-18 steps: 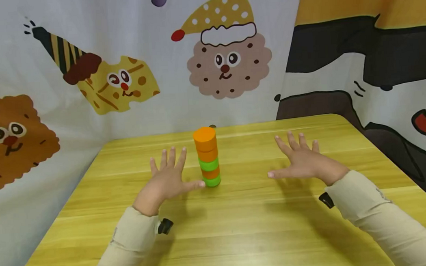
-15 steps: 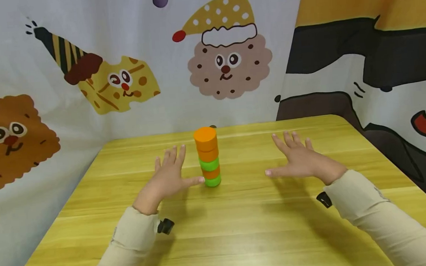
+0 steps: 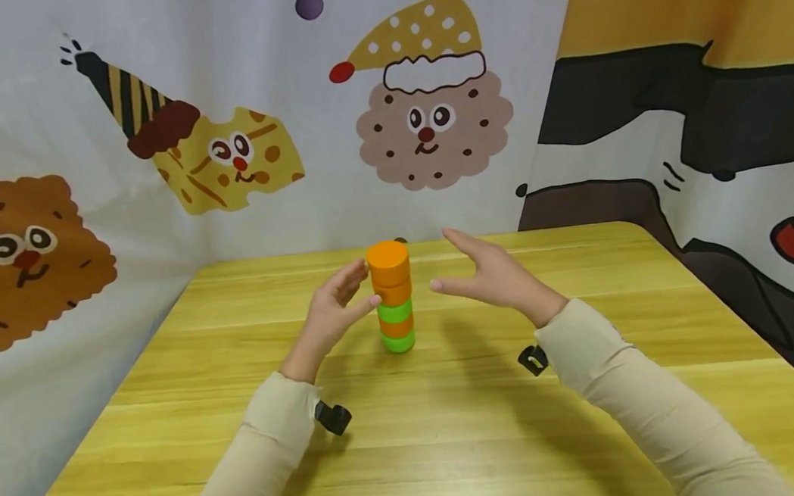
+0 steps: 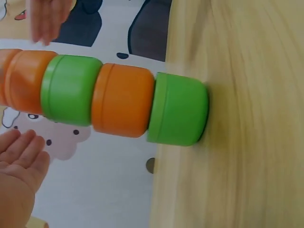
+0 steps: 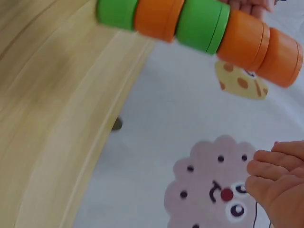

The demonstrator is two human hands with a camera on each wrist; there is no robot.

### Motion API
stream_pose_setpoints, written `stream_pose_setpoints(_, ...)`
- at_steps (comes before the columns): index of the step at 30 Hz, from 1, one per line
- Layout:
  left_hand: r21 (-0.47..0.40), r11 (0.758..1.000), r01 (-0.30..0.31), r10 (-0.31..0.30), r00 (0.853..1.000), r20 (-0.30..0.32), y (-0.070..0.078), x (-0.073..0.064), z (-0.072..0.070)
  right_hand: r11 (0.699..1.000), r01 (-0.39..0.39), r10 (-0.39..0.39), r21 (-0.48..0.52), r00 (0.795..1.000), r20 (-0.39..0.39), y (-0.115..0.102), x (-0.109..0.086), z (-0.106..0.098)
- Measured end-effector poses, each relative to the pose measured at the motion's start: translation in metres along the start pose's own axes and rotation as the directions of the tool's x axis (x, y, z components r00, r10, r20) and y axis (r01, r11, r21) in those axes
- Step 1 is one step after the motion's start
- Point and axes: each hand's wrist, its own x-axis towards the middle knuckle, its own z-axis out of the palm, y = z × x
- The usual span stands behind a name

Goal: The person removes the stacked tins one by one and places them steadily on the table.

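Observation:
A tower of several orange and green cup-like pieces [image 3: 395, 311] stands upright on the table. Its two top pieces are orange; below them green and orange alternate down to a green one. My left hand [image 3: 329, 313] is at the tower's left side, fingers relaxed and slightly bent, the thumb tip overlapping its upper part in the head view; contact cannot be made out. To the right, apart from the tower, my right hand [image 3: 497, 276] is raised with fingers extended and thumb spread. Both wrist views show the tower [image 4: 123, 99] between the hands.
The wooden table [image 3: 409, 444] has light yellow planks. Behind it hangs a white curtain [image 3: 340, 213] printed with cartoon biscuits and cheese. Each beige sleeve has a small black wrist device, such as the left one [image 3: 334, 417].
Both hands have moved inward toward the tower, the right one farther, and both have risen a little. The left fingers, spread before, are now closer together and bent. The tower stays standing.

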Motion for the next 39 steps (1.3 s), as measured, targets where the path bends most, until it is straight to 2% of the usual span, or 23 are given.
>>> stream_pose_setpoints(3, -0.07, 0.997, -0.026, 0.025, 0.999, -0.019, -0.003, 0.002, 0.002, 0.995, 0.04, -0.036, 0.091, 0.998, -0.042, -0.01, 0.011, 0.008)
stream_pose_setpoints(7, -0.118, 0.991, -0.057, 0.055, 0.998, -0.018, -0.008, 0.002, 0.004, 0.974, 0.082, -0.068, 0.209, 0.995, -0.073, -0.018, 0.023, 0.02)
stream_pose_setpoints(11, -0.153, 0.986, -0.064, 0.065, 0.998, -0.001, -0.013, 0.001, 0.007, 0.958, 0.088, -0.068, 0.272, 0.994, -0.08, -0.023, 0.03, 0.028)
stream_pose_setpoints(15, -0.182, 0.982, -0.053, 0.055, 0.998, 0.01, -0.015, 0.002, 0.011, 0.957, 0.083, -0.063, 0.278, 0.995, -0.08, -0.028, 0.034, 0.032)
stream_pose_setpoints(22, -0.157, 0.984, -0.079, 0.082, 0.997, 0.012, 0.003, -0.002, 0.015, 0.958, 0.083, -0.062, 0.273, 0.995, -0.083, -0.032, 0.039, 0.034)
stream_pose_setpoints(26, -0.156, 0.985, -0.076, 0.079, 0.997, 0.018, 0.002, -0.001, 0.018, 0.954, 0.078, -0.058, 0.289, 0.995, -0.078, -0.033, 0.04, 0.036)
stream_pose_setpoints(34, -0.177, 0.981, -0.078, 0.082, 0.997, 0.016, -0.022, 0.007, 0.019, 0.949, 0.083, -0.055, 0.304, 0.993, -0.1, -0.033, 0.041, 0.038)
stream_pose_setpoints(39, -0.172, 0.981, -0.09, 0.094, 0.996, 0.01, -0.026, 0.009, 0.019, 0.94, 0.087, -0.057, 0.331, 0.993, -0.101, -0.032, 0.041, 0.04)
